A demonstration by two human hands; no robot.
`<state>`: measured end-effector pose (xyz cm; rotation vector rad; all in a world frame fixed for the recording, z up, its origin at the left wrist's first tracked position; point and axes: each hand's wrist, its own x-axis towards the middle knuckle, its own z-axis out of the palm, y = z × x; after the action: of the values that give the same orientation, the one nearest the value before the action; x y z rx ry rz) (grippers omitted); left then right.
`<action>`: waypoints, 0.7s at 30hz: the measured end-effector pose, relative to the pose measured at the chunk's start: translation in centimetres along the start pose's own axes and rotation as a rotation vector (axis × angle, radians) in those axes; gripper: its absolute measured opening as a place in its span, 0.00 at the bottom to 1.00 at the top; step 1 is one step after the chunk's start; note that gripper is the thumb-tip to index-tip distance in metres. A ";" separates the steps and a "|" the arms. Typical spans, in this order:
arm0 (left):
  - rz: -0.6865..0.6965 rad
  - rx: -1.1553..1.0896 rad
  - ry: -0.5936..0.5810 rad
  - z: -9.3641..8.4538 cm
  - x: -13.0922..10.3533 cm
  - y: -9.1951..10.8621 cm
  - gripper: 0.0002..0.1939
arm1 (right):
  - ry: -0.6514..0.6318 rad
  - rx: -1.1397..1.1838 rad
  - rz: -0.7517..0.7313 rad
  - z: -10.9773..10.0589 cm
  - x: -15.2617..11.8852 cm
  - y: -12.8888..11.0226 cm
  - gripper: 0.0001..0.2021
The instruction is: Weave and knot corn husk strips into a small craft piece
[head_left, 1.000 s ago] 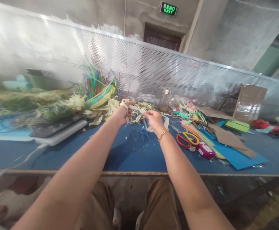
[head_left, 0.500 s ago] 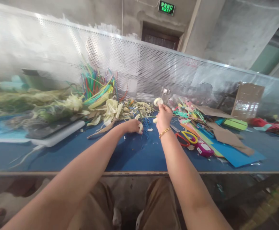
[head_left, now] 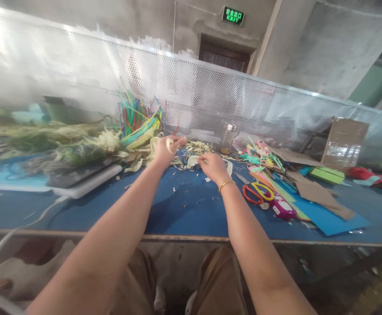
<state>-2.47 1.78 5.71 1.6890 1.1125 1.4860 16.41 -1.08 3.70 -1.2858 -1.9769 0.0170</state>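
My left hand point(head_left: 167, 149) is over the heap of pale dried husk pieces point(head_left: 200, 148), its fingers closed around a cream curled husk strip point(head_left: 169, 144). To its right, my right hand point(head_left: 213, 166) pinches a flat, whitish husk piece point(head_left: 192, 161) between thumb and fingertips, just above the blue tabletop point(head_left: 191, 205). Another pale loop-shaped piece point(head_left: 229, 168) shows beside the right hand, partly hidden behind it. Blue strands point(head_left: 182, 154) lie between the two hands. Motion blur softens the fingers.
On the right are scissors with red and yellow handles point(head_left: 258, 193), a purple box-like object point(head_left: 282, 207), coloured paper point(head_left: 325, 216) and cardboard. A glass bottle point(head_left: 228, 139) stands behind. Coloured pipe cleaners point(head_left: 135, 116) and a white device point(head_left: 89, 183) are on the left.
My left hand has moved up and left from the tabletop to the husk heap. My right hand has come down and slightly left, bringing the pale piece lower.
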 end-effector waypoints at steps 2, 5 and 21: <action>0.194 0.090 -0.102 0.9 -0.1 -0.5 0.14 | -0.078 -0.129 -0.040 -0.2 -0.1 -0.2 0.08; 0.281 0.201 -0.327 1.5 -0.1 -1.4 0.13 | -0.141 -0.227 -0.104 -0.3 -0.3 -0.7 0.09; 0.255 0.301 -0.338 1.1 0.0 -1.9 0.18 | -0.118 -0.244 -0.095 -0.5 -0.3 -0.5 0.08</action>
<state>-1.72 2.71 3.86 2.2637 0.9987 1.1529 16.36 -1.77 4.05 -1.3686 -2.1920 -0.2038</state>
